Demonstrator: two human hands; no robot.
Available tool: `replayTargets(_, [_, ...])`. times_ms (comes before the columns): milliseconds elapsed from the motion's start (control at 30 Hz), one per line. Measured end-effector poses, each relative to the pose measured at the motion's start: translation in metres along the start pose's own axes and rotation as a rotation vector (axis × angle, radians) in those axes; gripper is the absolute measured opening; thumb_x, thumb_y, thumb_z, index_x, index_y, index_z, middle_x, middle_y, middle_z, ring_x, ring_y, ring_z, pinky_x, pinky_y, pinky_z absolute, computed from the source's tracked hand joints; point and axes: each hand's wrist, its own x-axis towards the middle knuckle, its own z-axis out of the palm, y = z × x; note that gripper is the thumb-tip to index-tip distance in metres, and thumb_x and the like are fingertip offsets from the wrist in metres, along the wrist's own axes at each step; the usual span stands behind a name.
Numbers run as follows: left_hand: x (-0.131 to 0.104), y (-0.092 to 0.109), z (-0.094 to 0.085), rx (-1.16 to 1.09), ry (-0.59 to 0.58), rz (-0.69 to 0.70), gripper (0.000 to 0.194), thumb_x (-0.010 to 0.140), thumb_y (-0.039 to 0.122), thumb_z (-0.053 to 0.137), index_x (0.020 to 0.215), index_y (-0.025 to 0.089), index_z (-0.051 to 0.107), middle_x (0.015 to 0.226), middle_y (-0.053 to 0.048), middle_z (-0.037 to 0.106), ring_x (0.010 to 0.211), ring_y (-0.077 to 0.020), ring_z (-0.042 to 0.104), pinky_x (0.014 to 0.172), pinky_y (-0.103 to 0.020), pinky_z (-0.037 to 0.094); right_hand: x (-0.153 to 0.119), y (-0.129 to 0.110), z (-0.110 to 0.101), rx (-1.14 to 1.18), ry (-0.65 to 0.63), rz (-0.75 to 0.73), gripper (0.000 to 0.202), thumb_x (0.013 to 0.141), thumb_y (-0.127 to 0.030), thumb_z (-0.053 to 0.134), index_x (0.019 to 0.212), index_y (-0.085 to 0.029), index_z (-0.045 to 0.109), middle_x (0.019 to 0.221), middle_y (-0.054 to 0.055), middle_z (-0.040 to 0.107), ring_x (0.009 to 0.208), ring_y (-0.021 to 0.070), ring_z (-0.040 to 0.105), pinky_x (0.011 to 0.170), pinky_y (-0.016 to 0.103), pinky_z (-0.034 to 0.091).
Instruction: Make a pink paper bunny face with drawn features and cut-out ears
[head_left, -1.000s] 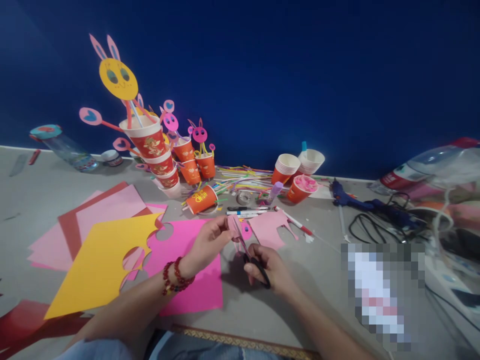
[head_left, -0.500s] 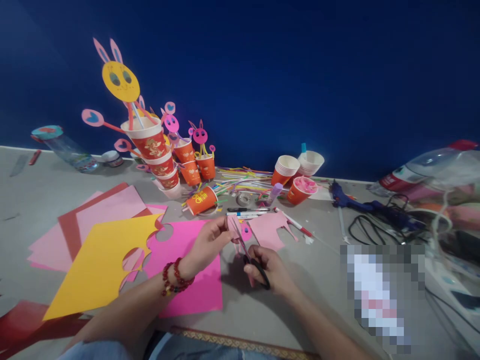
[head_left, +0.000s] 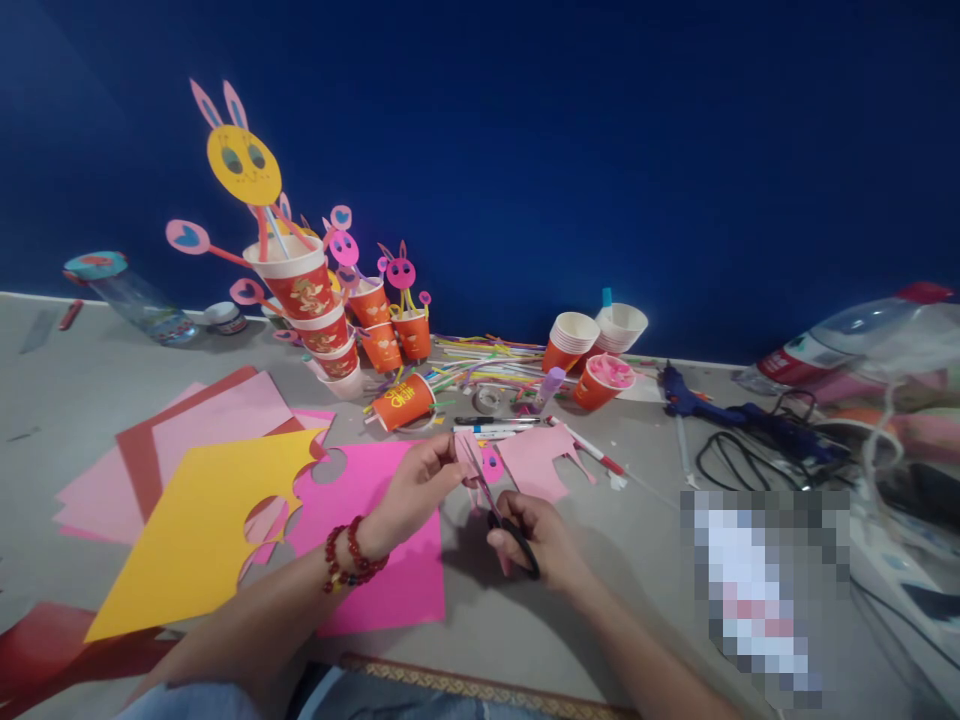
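My left hand point(head_left: 420, 480) pinches a small piece of light pink paper point(head_left: 465, 452) above the table. In my right hand point(head_left: 536, 540) is a pair of scissors point(head_left: 487, 495) with dark handles, its blades laid across that piece. Just behind the blades lies a small pink face cutout point(head_left: 492, 463) with blue eyes. A larger pink sheet point(head_left: 536, 460) with cut edges rests to its right. Under my left wrist spreads a bright magenta sheet point(head_left: 390, 590), partly covered by a yellow sheet point(head_left: 195, 530) with round cutouts.
Decorated paper cups point(head_left: 296, 290) with rabbit faces stand at the back left. An orange cup point(head_left: 405, 402) lies on its side near pipe cleaners point(head_left: 487, 350). Markers point(head_left: 495, 430), tape point(head_left: 489, 400) and a cup of pink scraps point(head_left: 604, 382) sit behind my hands. A blue glue gun point(head_left: 720, 412) lies right.
The scissor blades look slightly more closed on the pink paper. Both hands keep nearly the same place, and the view has shifted very slightly.
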Motion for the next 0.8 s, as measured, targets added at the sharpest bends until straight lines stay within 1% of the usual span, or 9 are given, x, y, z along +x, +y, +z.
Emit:
replayTargets(300, [0.0000, 0.0001, 0.0010, 0.008, 0.003, 0.014, 0.011, 0.088, 0.026, 0.062, 0.085, 0.016, 0.066, 0.078, -0.001, 0.065, 0.074, -0.0151, 0.060, 0.071, -0.025, 0.049, -0.0009, -0.0010, -0.0001, 0.006, -0.009, 0.014, 0.068, 0.061, -0.081, 0.074, 0.065, -0.024, 0.038, 0.046, -0.008, 0.048, 0.039, 0.0089, 0.047, 0.039, 0.020, 0.031])
replayTargets(600, [-0.0010, 0.0029, 0.0027, 0.010, -0.003, 0.007, 0.010, 0.085, 0.025, 0.063, 0.082, 0.016, 0.065, 0.077, -0.001, 0.064, 0.073, -0.0151, 0.059, 0.070, -0.026, 0.048, -0.0014, -0.0046, 0.0011, 0.032, -0.045, 0.004, 0.071, 0.059, -0.082, 0.074, 0.065, -0.024, 0.032, 0.049, -0.007, 0.049, 0.040, 0.0092, 0.049, 0.040, 0.020, 0.032])
replayTargets(800, [-0.0016, 0.0004, 0.0014, 0.015, -0.017, 0.007, 0.010, 0.087, 0.025, 0.062, 0.083, 0.016, 0.064, 0.078, -0.002, 0.063, 0.073, -0.0156, 0.059, 0.071, -0.027, 0.048, -0.0008, -0.0043, 0.0005, 0.009, -0.049, 0.012, 0.071, 0.059, -0.083, 0.072, 0.066, -0.024, 0.034, 0.046, -0.007, 0.050, 0.039, 0.0091, 0.048, 0.040, 0.020, 0.032])
